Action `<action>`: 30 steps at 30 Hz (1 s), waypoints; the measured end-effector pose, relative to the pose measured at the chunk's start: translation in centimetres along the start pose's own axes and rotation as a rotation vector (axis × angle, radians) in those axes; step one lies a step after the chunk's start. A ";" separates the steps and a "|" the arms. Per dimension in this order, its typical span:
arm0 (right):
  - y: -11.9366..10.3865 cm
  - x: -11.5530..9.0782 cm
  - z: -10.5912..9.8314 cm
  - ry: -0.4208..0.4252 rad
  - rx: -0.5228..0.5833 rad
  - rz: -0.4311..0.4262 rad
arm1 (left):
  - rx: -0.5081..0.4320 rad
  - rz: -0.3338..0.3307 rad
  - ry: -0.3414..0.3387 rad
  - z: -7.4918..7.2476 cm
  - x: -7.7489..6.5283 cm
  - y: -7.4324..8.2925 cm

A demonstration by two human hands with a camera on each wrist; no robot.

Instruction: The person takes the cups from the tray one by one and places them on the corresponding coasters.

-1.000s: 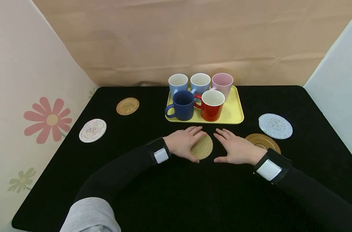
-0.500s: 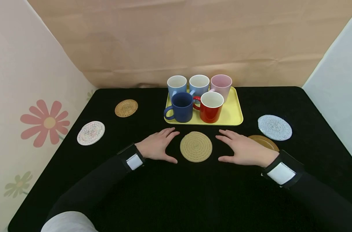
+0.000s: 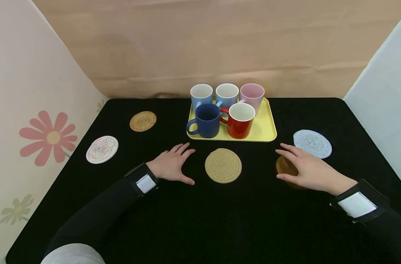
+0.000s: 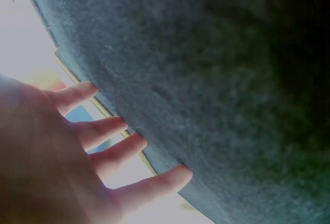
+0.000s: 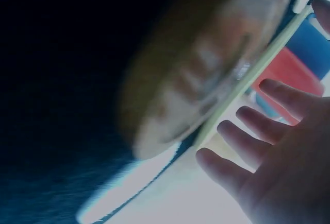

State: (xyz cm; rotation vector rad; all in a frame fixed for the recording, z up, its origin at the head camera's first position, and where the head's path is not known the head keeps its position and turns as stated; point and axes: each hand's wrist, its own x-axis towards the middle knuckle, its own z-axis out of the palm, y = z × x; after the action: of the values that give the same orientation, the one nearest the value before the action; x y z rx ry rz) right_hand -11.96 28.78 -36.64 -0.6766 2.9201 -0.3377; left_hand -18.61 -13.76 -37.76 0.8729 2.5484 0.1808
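Observation:
In the head view a beige coiled coaster [image 3: 223,165] lies flat on the black table between my hands. My left hand [image 3: 170,165] is just left of it, fingers spread and holding nothing. On the other side my right hand [image 3: 310,169] hovers over a round brown wooden coaster [image 3: 284,167], thumb and fingers spread apart. The hand hides much of that coaster; I cannot tell whether they touch. In the right wrist view the fingers look apart from the glossy wooden coaster [image 5: 211,74]. A pale blue woven coaster [image 3: 312,143] lies just beyond my right hand.
A yellow tray [image 3: 265,126] at the back holds several mugs, with a dark blue mug [image 3: 208,123] and a red mug [image 3: 240,123] in front. On the left lie a tan woven coaster [image 3: 143,121] and a white speckled coaster [image 3: 102,149]. Walls stand behind and beside the table.
My left hand has left the beige coaster and moved left; that coaster now lies slightly left of where it was. My right hand has moved right, over the wooden coaster.

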 end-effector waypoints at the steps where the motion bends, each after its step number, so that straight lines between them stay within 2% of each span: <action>1: 0.2 -0.2 0.1 0.000 0.000 0.007 | 0.002 0.000 -0.001 0.0 0.1 0.0; 8: 1.0 -0.9 0.6 -0.011 0.001 0.045 | 0.008 -0.003 -0.006 -0.1 0.1 0.1; 20: 1.6 -1.9 1.2 -0.001 0.025 0.043 | 0.022 -0.011 -0.014 0.0 0.1 0.1; 30: 1.7 -1.7 1.2 0.009 0.009 0.044 | 0.016 -0.013 -0.009 0.2 0.2 0.0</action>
State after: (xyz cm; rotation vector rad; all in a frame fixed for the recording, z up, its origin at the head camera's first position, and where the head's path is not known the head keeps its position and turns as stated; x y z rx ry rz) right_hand -10.93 30.79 -38.05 -0.6102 2.9350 -0.3490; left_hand -18.67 -13.68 -38.03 0.8616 2.5500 0.1521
